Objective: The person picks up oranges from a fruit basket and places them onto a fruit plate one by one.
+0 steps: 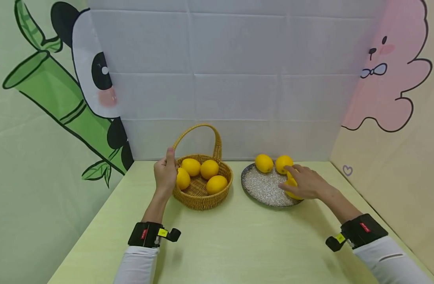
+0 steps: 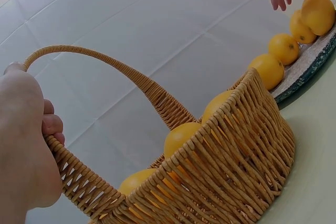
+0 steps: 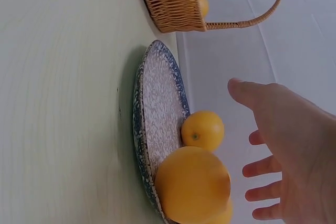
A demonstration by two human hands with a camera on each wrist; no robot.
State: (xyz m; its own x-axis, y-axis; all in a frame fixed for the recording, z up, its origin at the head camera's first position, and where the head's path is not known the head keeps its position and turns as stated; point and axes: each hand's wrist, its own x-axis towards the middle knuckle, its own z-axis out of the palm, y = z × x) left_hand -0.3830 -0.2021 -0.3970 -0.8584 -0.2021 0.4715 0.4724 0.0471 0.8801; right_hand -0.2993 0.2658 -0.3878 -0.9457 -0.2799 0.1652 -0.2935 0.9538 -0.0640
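Observation:
My left hand [image 1: 165,173] grips the arched handle of a wicker basket [image 1: 202,203] on the left half of the table. Inside the basket lie several oranges [image 1: 209,169]. To its right, a round speckled plate [image 1: 263,187] with a dark rim bears several more oranges [image 1: 264,163], mostly along its back and right side. My right hand [image 1: 307,183] hovers over the plate's right side, fingers spread and holding nothing. In the right wrist view a gap shows between that hand and the nearest orange [image 3: 192,184]. From the head, it partly hides the oranges beneath.
Pale table surface [image 1: 231,240] stretches in front of the basket and plate. A whitish cloth wall [image 1: 234,86] stands right behind them. Side walls with a panda drawing [image 1: 92,71] and a pink bear drawing [image 1: 387,86] flank the table.

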